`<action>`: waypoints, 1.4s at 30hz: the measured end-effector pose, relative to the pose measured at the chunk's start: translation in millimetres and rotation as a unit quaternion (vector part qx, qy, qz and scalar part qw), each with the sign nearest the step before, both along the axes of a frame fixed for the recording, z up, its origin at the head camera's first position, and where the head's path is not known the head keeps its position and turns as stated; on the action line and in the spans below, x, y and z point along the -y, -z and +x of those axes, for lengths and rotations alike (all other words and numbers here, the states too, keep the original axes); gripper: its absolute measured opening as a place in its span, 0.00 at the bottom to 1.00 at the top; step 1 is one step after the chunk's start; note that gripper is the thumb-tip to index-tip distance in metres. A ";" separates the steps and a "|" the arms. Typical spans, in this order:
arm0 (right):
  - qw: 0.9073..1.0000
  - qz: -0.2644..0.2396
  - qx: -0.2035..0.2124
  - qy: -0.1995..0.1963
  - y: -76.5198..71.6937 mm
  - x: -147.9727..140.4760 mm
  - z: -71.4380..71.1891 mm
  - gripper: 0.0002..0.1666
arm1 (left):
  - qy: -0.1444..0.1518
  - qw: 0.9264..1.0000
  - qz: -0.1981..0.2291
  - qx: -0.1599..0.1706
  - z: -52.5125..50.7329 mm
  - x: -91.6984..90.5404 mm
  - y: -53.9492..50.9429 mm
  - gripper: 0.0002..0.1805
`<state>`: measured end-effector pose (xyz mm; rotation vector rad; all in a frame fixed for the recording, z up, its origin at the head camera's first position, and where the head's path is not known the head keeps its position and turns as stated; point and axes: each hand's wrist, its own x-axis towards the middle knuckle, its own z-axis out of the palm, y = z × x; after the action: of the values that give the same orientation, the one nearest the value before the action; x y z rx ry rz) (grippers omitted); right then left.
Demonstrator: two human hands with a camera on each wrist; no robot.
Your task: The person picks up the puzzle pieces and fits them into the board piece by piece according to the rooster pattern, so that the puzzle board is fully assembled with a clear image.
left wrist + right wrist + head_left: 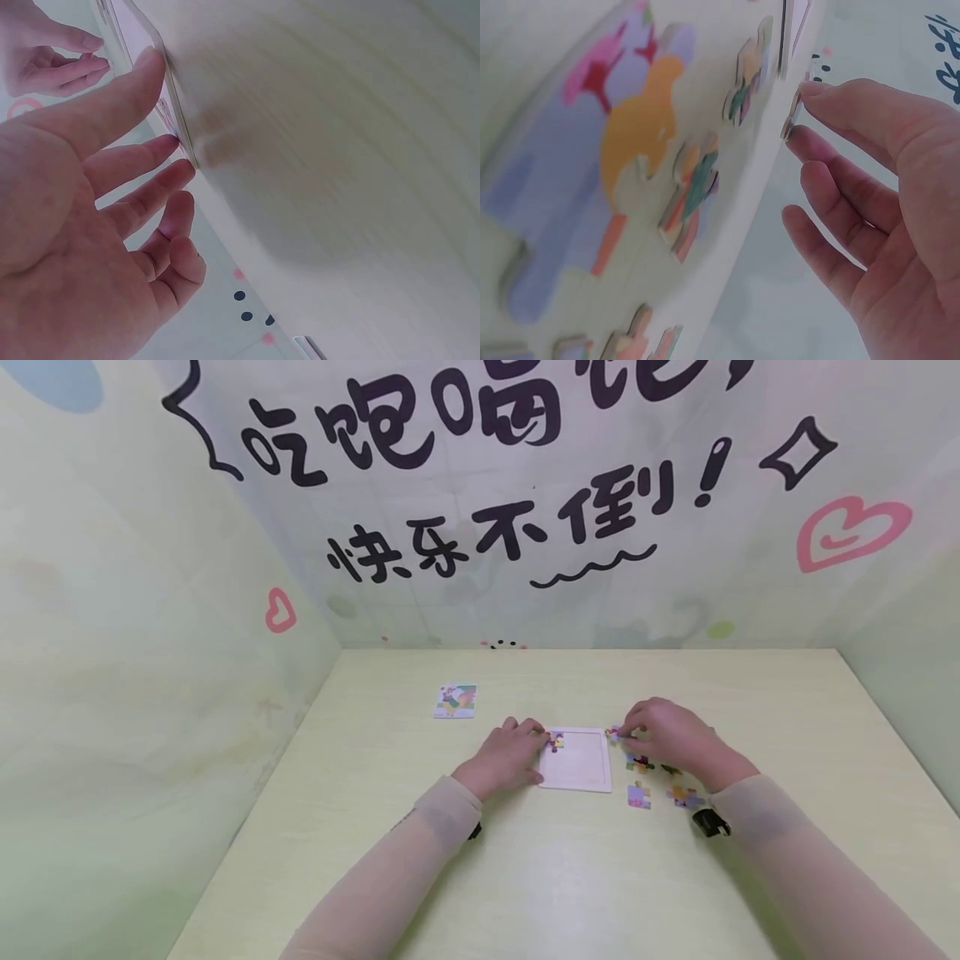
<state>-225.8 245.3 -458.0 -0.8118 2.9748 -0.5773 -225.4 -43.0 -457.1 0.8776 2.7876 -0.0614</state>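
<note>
My right hand (672, 732) pinches a small, colourful puzzle piece (612, 734), and my left hand (507, 755), fingers loose, touches a square white tray (577, 770).

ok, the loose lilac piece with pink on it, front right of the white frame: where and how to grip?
Probably pinch its left and right edges from above, reaching in from the person's side. The lilac piece lies flat and thin, so its edges suit fingertips best; bare table is in front, while another piece lies just behind.
</note>
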 end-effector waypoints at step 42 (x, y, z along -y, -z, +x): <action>0.998 0.035 -0.034 -0.030 3.0 57.5 -7.0 0.07 | -0.012 1.000 0.001 0.004 0.3 -2.3 3.0 0.41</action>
<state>-232.8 187.7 -461.0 -0.9297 2.9996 -0.4480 -225.1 -40.8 -460.1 0.8428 2.7909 -0.0510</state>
